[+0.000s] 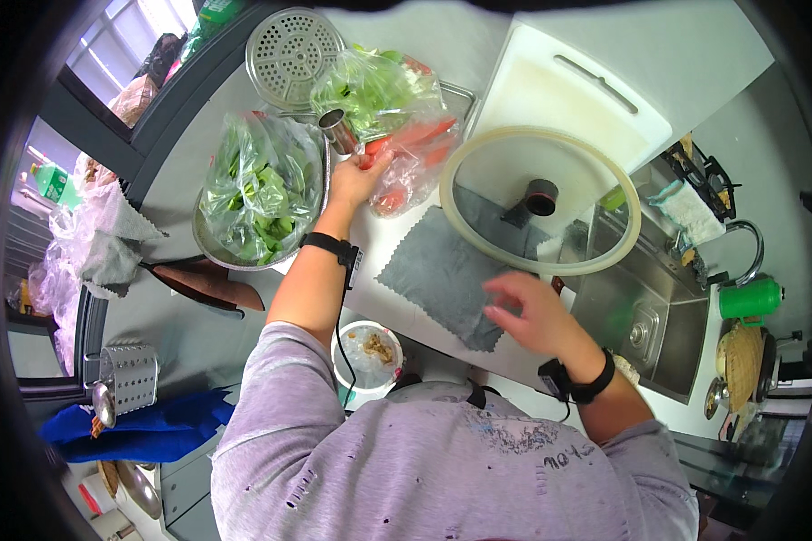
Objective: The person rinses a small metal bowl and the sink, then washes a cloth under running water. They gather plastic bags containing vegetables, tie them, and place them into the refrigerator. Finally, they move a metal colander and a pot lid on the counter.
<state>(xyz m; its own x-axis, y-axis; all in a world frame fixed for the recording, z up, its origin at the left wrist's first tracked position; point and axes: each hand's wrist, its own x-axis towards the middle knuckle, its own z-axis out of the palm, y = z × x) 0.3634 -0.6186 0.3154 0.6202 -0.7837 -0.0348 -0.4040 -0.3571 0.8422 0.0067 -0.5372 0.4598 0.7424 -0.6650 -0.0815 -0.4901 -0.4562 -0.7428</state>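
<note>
My left hand [360,179] has its fingers closed on the near-left end of a clear plastic bag of carrots [416,152]. Just beyond it a small steel cup [338,130] leans on its side. Left of my forearm, a bag of leafy greens [260,196] fills an oval metal pan [220,253]. Another bag of greens [372,91] lies behind the carrots. My right hand [531,314] holds nothing, thumb and fingers apart, over the right edge of a grey cloth [440,270]. A round glass lid [487,169] with a dark knob is upright beyond that hand.
A white cutting board [555,81] leans at the back. The steel sink [670,345] and curved faucet [751,250] are at the right. A perforated steamer plate [294,57] is at back left. Below the counter edge stands a lined waste bin [362,368].
</note>
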